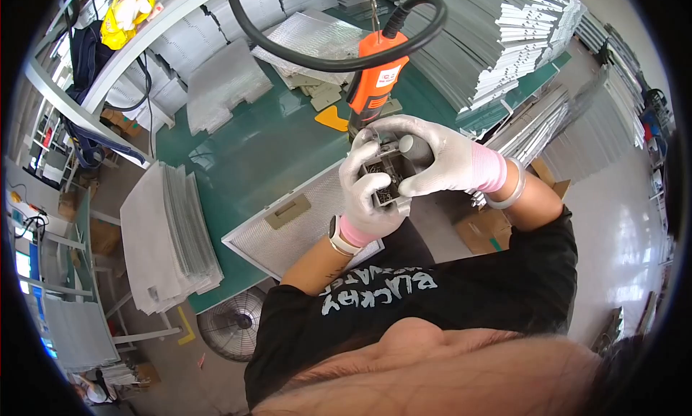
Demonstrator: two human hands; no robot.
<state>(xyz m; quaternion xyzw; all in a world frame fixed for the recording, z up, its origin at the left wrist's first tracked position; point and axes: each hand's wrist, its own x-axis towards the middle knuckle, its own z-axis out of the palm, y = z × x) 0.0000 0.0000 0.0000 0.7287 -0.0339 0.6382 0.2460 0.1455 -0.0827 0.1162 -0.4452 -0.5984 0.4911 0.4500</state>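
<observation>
Both my hands wear whitish gloves with pink cuffs and are closed around a small grey metal box-like part (382, 188), held over the near edge of the bench. Small dark pieces, too small to name, show inside it. My left hand (360, 189) grips its left side and underside. My right hand (443, 153) reaches over the top and right side, its thumb on the near right edge. Against the right palm sits a grey cylinder (416, 149); whether it joins the box is hidden. Just beyond my fingers hangs an orange and black power tool (376, 74), its lower tip partly covered.
A framed mesh panel (288, 213) lies on the green bench (249, 153) before me. Stacked pale sheets (162, 236) stand left, more panels (497, 56) far right. A thick black cable (310, 59) loops overhead. Cardboard boxes (483, 232) sit right; a floor fan (234, 322) stands below left.
</observation>
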